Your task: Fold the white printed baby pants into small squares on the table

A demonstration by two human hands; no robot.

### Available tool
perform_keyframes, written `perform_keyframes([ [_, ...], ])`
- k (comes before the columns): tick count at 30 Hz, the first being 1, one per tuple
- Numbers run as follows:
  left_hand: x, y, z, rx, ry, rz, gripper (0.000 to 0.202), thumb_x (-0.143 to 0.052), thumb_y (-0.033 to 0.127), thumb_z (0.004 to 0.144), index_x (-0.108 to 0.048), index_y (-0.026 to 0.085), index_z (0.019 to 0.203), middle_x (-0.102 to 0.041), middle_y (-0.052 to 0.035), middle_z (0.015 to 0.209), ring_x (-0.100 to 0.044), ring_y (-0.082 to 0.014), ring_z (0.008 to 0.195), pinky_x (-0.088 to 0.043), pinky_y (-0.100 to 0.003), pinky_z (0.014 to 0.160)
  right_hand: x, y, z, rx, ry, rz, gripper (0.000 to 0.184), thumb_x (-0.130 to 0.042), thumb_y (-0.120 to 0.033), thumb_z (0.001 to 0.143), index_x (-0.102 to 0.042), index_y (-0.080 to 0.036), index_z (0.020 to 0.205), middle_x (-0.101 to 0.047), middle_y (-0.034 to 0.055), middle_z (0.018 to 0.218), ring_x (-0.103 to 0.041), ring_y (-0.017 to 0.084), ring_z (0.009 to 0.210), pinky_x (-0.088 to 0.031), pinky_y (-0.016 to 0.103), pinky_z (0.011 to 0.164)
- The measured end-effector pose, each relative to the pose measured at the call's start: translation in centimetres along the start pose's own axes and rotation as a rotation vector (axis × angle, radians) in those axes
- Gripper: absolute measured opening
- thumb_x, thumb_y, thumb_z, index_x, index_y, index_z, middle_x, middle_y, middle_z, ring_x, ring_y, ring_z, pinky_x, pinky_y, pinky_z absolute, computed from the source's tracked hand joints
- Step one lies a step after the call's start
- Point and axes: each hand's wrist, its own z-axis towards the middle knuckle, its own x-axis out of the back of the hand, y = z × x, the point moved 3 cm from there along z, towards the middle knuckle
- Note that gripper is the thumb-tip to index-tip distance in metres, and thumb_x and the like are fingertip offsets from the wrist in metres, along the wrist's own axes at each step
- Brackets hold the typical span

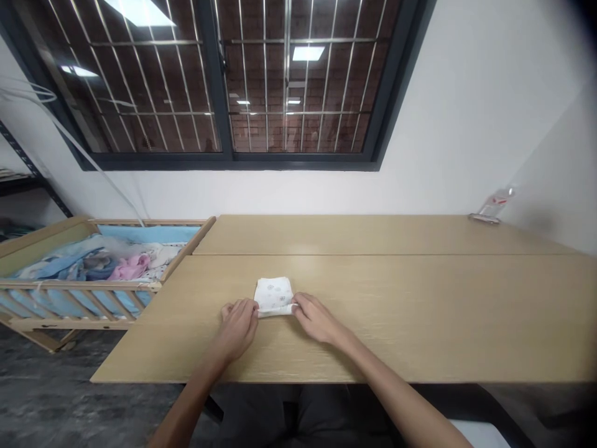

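A small folded white cloth [273,296] with a pale print lies on the light wooden table [420,323], near its front edge. My left hand [239,328] holds the cloth's near left corner between its fingers. My right hand [314,317] pinches the near right corner, and its fingertips rest on the fold. The two hands stand close together, one at each side of the cloth. Part of the cloth's near edge is hidden by my fingers.
A wooden slatted baby cot [79,323] with blue and pink bedding stands against the table's left end. A clear plastic bottle [495,204] with a red label stands at the far right edge. A barred window [228,160] fills the wall behind.
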Motion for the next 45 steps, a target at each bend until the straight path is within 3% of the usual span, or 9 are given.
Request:
perform_keyframes([
  [4,0.1,-0.5,3.1,0.100,0.012,0.042,0.029,-0.029,0.026,0.106,-0.058,0.022,0.109,-0.068,-0.0065,0.111,-0.060,-0.0224,0.108,-0.034,-0.041,0.094,0.8,0.9,2.3,-0.080,-0.007,0.111,0.023,-0.036,-0.030,0.104,-0.056,-0.020,0.098,-0.069,0.0070,0.095,-0.062,0.019,0.083,-0.043,0.029,0.073],
  [9,-0.8,-1.6,6.8,0.194,0.023,0.099,0.032,-0.028,0.024,0.106,-0.060,0.021,0.109,-0.069,-0.0092,0.109,-0.060,-0.0238,0.107,-0.035,-0.040,0.093,0.9,2.8,5.9,-0.118,0.068,0.147,0.022,-0.038,-0.026,0.102,-0.056,-0.021,0.091,-0.068,0.0053,0.090,-0.061,0.018,0.081,-0.042,0.027,0.071],
  [15,-3.2,-2.7,9.5,0.330,0.050,0.187,0.032,-0.030,0.018,0.103,-0.061,0.018,0.110,-0.068,-0.0139,0.110,-0.060,-0.0277,0.107,-0.036,-0.042,0.092,-1.3,5.4,8.9,-0.203,0.184,0.109,0.024,-0.038,-0.029,0.104,-0.059,-0.019,0.097,-0.069,0.0091,0.099,-0.062,0.018,0.088,-0.043,0.027,0.076],
  [21,-5.0,-3.2,10.3,0.380,0.045,0.230,0.032,-0.031,0.018,0.102,-0.062,0.017,0.111,-0.068,-0.0155,0.111,-0.060,-0.0294,0.109,-0.036,-0.046,0.095,-3.6,7.5,9.3,-0.314,0.202,-0.033,0.024,-0.039,-0.024,0.105,-0.062,-0.015,0.106,-0.071,0.0131,0.103,-0.063,0.020,0.094,-0.043,0.028,0.082],
  [32,-5.7,-3.2,12.2,0.297,0.074,0.184,0.037,-0.030,0.021,0.102,-0.065,0.016,0.114,-0.069,-0.0178,0.111,-0.061,-0.0298,0.111,-0.040,-0.049,0.097,-3.2,8.9,9.3,-0.386,0.282,-0.099,0.029,-0.038,-0.026,0.104,-0.063,-0.014,0.112,-0.072,0.0140,0.105,-0.065,0.022,0.099,-0.045,0.030,0.085],
  [35,-5.3,-2.7,12.1,0.243,0.100,0.155,0.042,-0.027,0.019,0.102,-0.060,0.015,0.128,-0.065,-0.0194,0.126,-0.058,-0.0298,0.122,-0.041,-0.048,0.102,-2.2,8.2,8.7,-0.353,0.392,-0.129,0.036,-0.035,-0.029,0.104,-0.062,-0.013,0.120,-0.068,0.0169,0.116,-0.060,0.026,0.110,-0.045,0.037,0.096],
  [38,-5.0,-1.8,11.4,0.170,0.135,0.126,0.051,-0.025,0.026,0.103,-0.041,0.013,0.150,-0.050,-0.0189,0.152,-0.043,-0.0280,0.143,-0.036,-0.047,0.114,-1.6,6.2,8.2,-0.221,0.503,-0.214,0.047,-0.032,-0.032,0.104,-0.053,-0.010,0.140,-0.056,0.0209,0.139,-0.047,0.031,0.132,-0.035,0.047,0.113],
  [41,-5.6,-0.7,10.6,0.055,0.112,0.075,0.062,-0.023,0.041,0.105,-0.025,0.011,0.158,-0.033,-0.0159,0.165,-0.024,-0.0242,0.155,-0.026,-0.044,0.124,-2.7,4.4,8.5,-0.071,0.397,-0.290,0.056,-0.028,-0.033,0.104,-0.042,-0.008,0.152,-0.044,0.0199,0.156,-0.030,0.030,0.149,-0.020,0.048,0.124],
  [45,-7.3,-0.2,10.0,-0.050,0.017,0.012,0.069,-0.013,0.049,0.105,-0.020,0.008,0.160,-0.025,-0.0157,0.168,-0.014,-0.0244,0.158,-0.018,-0.047,0.128,-5.5,4.0,9.2,-0.007,0.173,-0.366,0.063,-0.031,-0.031,0.101,-0.032,-0.006,0.159,-0.030,0.0162,0.166,-0.017,0.028,0.157,-0.011,0.047,0.127],
])
